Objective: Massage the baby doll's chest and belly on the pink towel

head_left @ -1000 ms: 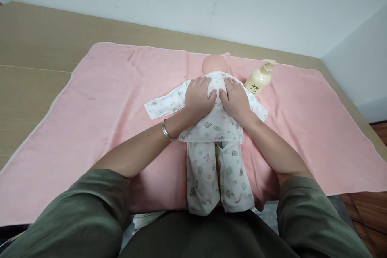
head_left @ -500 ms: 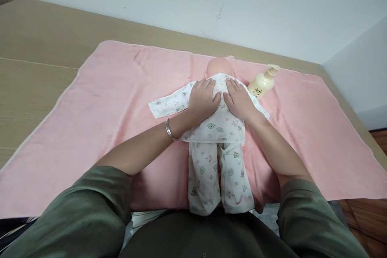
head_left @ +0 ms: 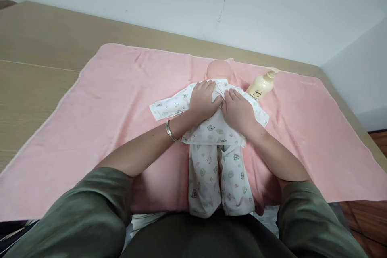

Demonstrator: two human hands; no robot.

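A baby doll in a white printed shirt (head_left: pixel 216 127) and matching trousers (head_left: pixel 204 183) lies stretched out with its bare head (head_left: pixel 218 69) away from me. No facial features show. My left hand (head_left: pixel 204 98) rests palm down on the upper left of the shirt, fingers extended and thumb pointing inward. Beside it, my right hand (head_left: pixel 238 109) presses on the shirt's upper right, fingers extended close together and slightly bent. Both hands are open, and the two thumbs nearly meet. Between them the cloth is rucked up into small folds below the collar.
A yellow pump bottle (head_left: pixel 261 85) leans or lies by the doll's right-hand sleeve. Beneath everything spreads a pink blanket (head_left: pixel 145 72) with creases, on a wooden table (head_left: pixel 45 36). A white wall (head_left: pixel 151 0) stands behind the table.
My right hand has slid inward and slightly toward me, drawing the shirt cloth into folds near the collar. My left hand has stayed almost in place.
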